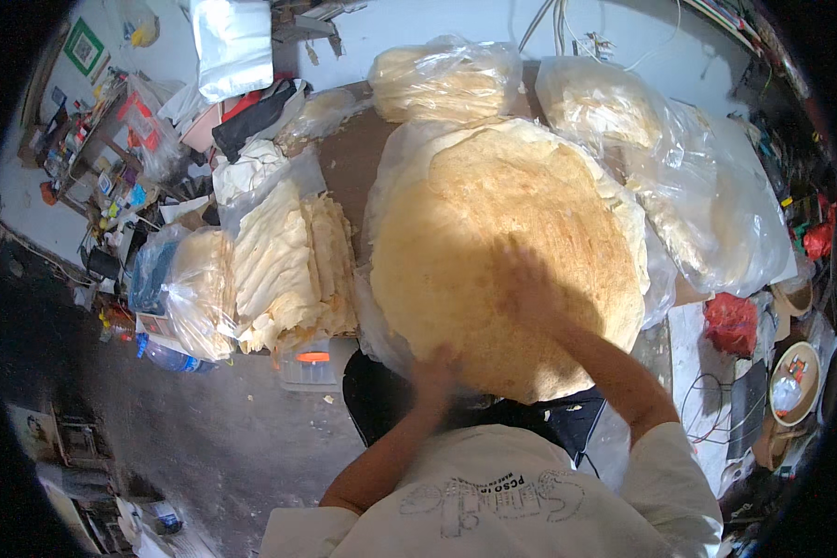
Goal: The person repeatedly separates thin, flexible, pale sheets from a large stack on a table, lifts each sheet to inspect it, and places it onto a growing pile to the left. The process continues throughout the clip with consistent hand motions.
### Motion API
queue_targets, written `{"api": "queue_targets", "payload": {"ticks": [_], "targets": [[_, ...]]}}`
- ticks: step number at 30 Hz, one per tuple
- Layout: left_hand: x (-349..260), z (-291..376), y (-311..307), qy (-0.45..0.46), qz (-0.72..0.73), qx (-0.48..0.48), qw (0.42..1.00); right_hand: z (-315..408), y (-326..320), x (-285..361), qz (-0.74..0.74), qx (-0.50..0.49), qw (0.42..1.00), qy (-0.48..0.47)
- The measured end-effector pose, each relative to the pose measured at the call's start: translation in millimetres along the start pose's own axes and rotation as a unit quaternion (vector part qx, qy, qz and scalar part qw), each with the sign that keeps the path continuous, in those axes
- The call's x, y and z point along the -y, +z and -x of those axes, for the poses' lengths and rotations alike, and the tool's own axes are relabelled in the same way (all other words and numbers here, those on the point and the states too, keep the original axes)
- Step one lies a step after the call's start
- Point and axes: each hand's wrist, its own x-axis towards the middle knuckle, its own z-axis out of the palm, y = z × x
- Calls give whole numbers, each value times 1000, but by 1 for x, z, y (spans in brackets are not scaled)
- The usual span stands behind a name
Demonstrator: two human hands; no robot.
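A large round sheet of thin browned flatbread (pixel 530 188) lies on a stack of paler sheets in front of me, with clear plastic beneath it. My right hand (pixel 530 286) is over the middle of the top sheet, its fingers blurred and partly in shadow. At the near left edge of the bread is my left hand (pixel 436 370), also blurred; whether it grips the edge cannot be told. Left of the round stack, folded flatbread sheets (pixel 275 258) with ragged edges stand piled beside a tied plastic bag of flatbread (pixel 202 272).
Bagged flatbread (pixel 446 80) sits along the back wall, with another plastic bag of bread (pixel 600 104) to its right. More clear plastic (pixel 725 209) covers the right side. A red plastic bag (pixel 730 324) and a round basket (pixel 795 383) are at the right.
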Motion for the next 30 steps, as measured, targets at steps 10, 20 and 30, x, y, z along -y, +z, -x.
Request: {"api": "queue_targets", "payload": {"ticks": [10,20,30], "targets": [[-67,-5,65,145,-117,184,965,72,-20,0,-221,56,973,-32],[-99,-41,187,406,-348,293,792,191,-19,1,-248,-164,927,227],[-38,-121,179,466,-623,400,484,170,36,-66,-685,-68,564,455]]}}
